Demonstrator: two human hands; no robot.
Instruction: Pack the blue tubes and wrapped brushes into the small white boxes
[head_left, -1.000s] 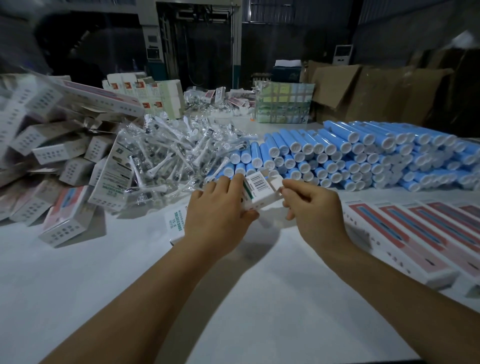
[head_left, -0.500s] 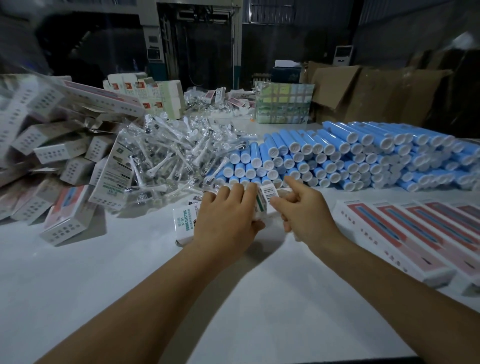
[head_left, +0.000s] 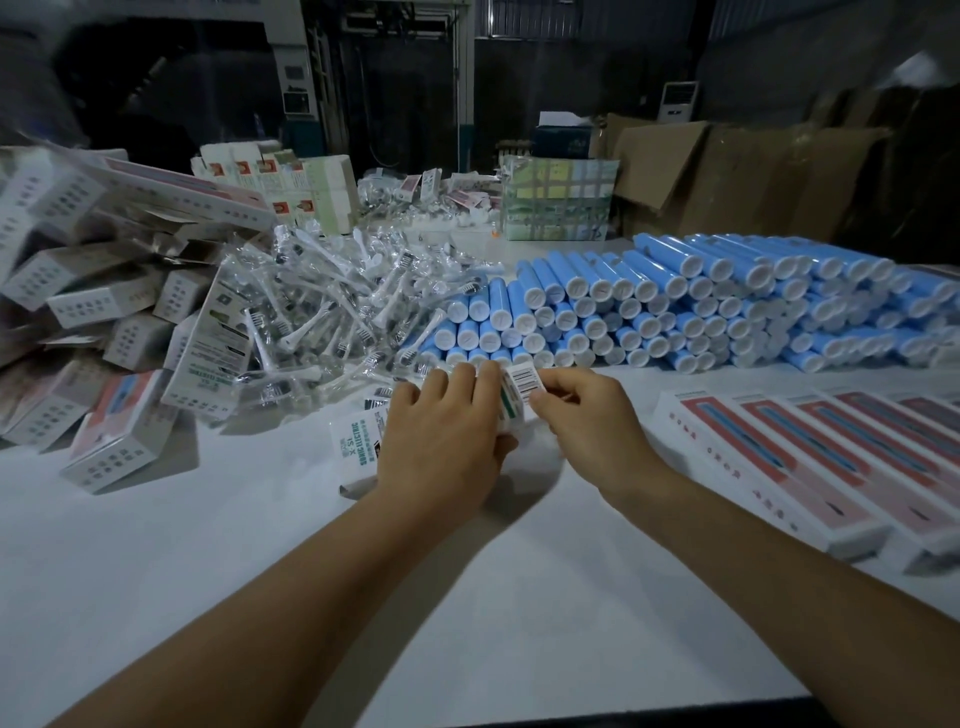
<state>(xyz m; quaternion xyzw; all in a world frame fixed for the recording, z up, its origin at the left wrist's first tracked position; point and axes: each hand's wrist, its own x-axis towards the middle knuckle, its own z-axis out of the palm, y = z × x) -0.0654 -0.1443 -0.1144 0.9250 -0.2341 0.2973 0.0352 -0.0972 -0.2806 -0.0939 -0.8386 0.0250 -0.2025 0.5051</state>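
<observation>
A white table (head_left: 156, 571) is seen spread with stock. Across its far right a stack of blue tubes (head_left: 675, 306) is laid in rows, long axes running away from the camera and tilted a little leftward, white round caps turned toward the viewer. Left of the stack a loose heap of wrapped brushes (head_left: 322, 312) is piled in clear film, the white stems pointing every way. Further left a tumbled pile of small white boxes (head_left: 93, 322) is seen, some bearing red and blue panels. Along the right edge long flat cartons (head_left: 779, 457) with red faces are laid side by side.

At the centre, just in front of the tubes, one small white box (head_left: 514, 395) is held above the table between both hands. A barcode label is shown on its upper face and a green band on its side; its long axis appears to run from lower left to upper right, though most of it is hidden. The left hand (head_left: 441, 441) is curled over the box from the left, fingers on top and thumb beneath. The right hand (head_left: 587, 421) is bent at the knuckles, fingertips pinching the box's right end. Another printed box (head_left: 356, 449) lies flat under the left wrist.
</observation>
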